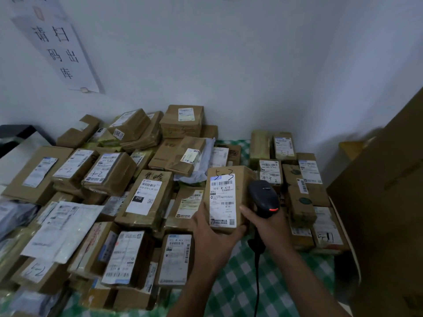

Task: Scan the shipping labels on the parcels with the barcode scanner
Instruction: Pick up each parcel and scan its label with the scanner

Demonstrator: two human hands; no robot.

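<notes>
My left hand grips the lower end of a brown cardboard parcel marked "5-3", tilting its white shipping label up toward me. A black barcode scanner with a red light glowing on its back sits in my right hand. The scanner's head is just right of the parcel's upper right edge. Its black cable hangs down between my forearms.
Many labelled cardboard parcels are piled across a table with a green checked cloth. A smaller group of parcels sits at the right. A large brown carton stands at the far right. White walls close the corner behind, with a paper sign.
</notes>
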